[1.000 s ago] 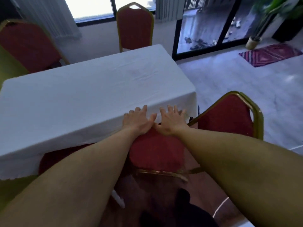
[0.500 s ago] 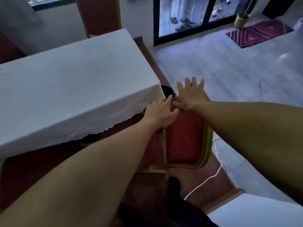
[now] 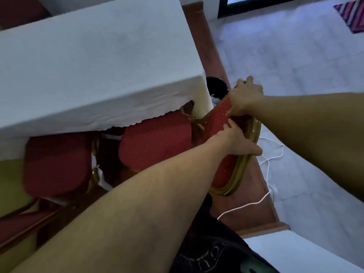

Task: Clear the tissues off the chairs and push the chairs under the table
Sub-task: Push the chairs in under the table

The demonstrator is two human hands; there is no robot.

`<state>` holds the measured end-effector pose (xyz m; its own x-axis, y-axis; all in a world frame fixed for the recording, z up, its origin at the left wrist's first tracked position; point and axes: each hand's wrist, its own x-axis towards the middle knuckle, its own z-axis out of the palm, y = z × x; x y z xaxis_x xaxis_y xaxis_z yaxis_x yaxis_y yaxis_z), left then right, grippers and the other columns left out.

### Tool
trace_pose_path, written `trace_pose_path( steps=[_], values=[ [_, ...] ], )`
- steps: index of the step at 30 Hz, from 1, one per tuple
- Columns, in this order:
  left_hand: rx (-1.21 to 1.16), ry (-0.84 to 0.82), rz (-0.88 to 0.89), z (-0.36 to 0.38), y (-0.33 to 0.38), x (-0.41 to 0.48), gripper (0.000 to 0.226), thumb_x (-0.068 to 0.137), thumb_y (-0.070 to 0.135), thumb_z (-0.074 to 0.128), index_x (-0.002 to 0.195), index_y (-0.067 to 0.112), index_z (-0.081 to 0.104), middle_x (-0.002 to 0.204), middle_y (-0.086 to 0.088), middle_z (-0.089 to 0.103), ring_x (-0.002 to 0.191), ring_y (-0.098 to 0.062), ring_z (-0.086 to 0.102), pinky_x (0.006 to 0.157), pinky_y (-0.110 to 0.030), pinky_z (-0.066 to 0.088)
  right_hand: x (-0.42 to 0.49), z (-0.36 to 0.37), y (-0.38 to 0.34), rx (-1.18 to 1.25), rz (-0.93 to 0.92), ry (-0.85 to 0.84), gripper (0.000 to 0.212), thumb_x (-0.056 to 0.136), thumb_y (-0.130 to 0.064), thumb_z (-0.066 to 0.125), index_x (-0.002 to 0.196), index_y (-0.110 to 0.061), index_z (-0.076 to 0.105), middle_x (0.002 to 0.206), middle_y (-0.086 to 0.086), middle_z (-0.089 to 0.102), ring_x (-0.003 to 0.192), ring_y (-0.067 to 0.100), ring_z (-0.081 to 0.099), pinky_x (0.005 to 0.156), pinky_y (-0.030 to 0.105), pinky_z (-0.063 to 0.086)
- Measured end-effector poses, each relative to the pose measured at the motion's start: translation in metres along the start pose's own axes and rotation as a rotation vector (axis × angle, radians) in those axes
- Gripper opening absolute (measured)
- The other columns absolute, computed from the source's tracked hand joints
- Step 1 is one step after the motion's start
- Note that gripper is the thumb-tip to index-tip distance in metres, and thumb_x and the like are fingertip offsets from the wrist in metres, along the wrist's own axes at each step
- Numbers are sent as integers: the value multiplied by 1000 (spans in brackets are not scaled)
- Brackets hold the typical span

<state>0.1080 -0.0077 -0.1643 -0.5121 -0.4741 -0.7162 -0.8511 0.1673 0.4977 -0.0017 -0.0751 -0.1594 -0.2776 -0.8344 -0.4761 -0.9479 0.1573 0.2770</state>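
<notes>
Both hands grip the backrest of the red chair (image 3: 220, 123) at the tabletop's corner. Left hand (image 3: 234, 141) is closed over the gold frame w/ fingers wrapped round the outer edge, lower on the backrest; right hand (image 3: 246, 97) is closed on the upper end of the same backrest, thumb on the red dotted padding. Chair's seat (image 3: 155, 142) sits partly under the scalloped hem of the white tablecloth (image 3: 88, 66), just left of the left hand. A 2nd red chair seat (image 3: 57, 164) lies further left, also partly under the cloth. Black bin (image 3: 216, 85) near the table corner, just beyond the right hand. White cord (image 3: 264, 196) trails on the floor, right of the backrest.
</notes>
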Motion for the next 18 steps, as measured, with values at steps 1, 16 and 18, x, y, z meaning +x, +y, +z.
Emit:
trace_pose_path(
  steps=[1, 16, 18],
  values=[
    [5, 0, -3, 2, 1, -1, 145, 66, 65, 74, 151, 6, -27, 165, -15, -1, 149, -39, 16, 117, -51, 27, 0, 0, -1, -12, 4, -4, 67, 81, -59, 69, 133, -18, 58, 133, 13, 45, 127, 36, 34, 76, 41, 38],
    [147, -126, 100, 22, -67, -63, 143, 70, 63, 78, 152, 4, -24, 164, -20, -7, 148, -43, 18, 117, -52, 26, -39, -1, -80, -111, 140, -185, 121, 64, -77, 75, 154, -15, 25, 139, 14, 31, 127, 38, 43, 86, 49, 48],
    [157, -156, 119, 26, -85, -77, 143, 71, 61, 79, 152, 4, -25, 164, -20, -10, 147, -43, 19, 116, -51, 28, -56, 0, -95, -100, 166, -241, 132, 51, -89, 72, 152, -16, 29, 139, 13, 38, 125, 36, 49, 88, 46, 52]
  ],
)
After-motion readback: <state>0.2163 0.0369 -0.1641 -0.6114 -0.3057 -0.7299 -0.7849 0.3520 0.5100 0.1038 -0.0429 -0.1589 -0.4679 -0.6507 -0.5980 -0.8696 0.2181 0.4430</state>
